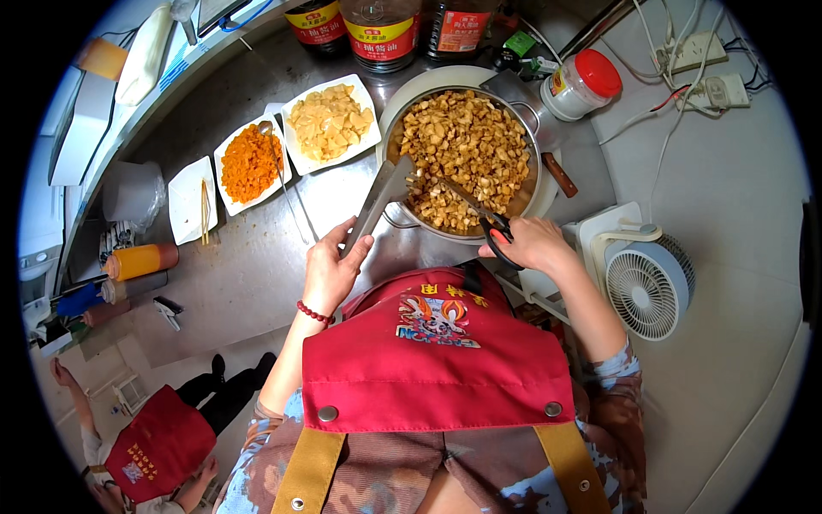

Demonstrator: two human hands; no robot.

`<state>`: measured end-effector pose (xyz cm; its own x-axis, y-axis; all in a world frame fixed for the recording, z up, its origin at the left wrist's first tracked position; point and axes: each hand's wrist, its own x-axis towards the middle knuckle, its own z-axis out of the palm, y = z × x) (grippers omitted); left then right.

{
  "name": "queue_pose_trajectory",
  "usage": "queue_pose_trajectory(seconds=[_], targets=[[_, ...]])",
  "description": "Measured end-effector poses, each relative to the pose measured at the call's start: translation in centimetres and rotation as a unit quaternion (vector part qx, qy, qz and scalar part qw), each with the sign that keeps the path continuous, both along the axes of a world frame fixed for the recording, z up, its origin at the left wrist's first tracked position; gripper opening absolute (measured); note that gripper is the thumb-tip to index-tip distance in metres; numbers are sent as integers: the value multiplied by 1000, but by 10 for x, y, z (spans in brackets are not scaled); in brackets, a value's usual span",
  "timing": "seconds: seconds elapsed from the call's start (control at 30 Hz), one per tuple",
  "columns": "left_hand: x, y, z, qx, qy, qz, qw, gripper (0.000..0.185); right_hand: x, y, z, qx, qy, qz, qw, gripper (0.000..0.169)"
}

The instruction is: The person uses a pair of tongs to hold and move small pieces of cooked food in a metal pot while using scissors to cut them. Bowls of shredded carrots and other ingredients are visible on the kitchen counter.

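Observation:
My left hand [334,263] is closed around metal tongs [372,205], whose tips reach over the near left part of a round steel pan [536,186]. Diced, browned food pieces [469,141] fill the pan. Black-handled scissors [493,231] with orange inside the grip are in my right hand [536,244]; their blades lie over the food, pointing toward the tong tips. Whether the blades are parted is hard to tell. Left of the pan stand a dish of pale sliced food [327,122], a dish of orange diced food [250,164] with a long spoon [276,154], and a white dish [186,199] with chopsticks [205,212].
Soy sauce bottles [382,38] stand behind the pan. A red-lidded jar [581,83] and a wooden-handled tool [559,175] are at its right. A small fan [645,283] is further right. Squeeze bottles [141,261] lie left; a person in a red apron [160,443] is at lower left.

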<state>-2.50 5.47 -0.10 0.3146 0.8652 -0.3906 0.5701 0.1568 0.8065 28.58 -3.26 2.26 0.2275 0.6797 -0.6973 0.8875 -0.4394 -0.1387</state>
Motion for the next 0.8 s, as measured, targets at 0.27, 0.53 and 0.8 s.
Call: queue_pose_trajectory(seconds=[0.27, 0.53, 0.8], targets=[[-5, 4, 0, 0, -11, 26, 1000, 54, -2, -21, 19, 8, 36, -67, 997, 77], [-1, 3, 3, -7, -16, 19, 1000, 54, -2, -22, -8, 98, -40, -20, 994, 63], [1, 3, -1, -82, -52, 8, 995, 50, 4, -37, 28, 87, 13, -52, 995, 66]])
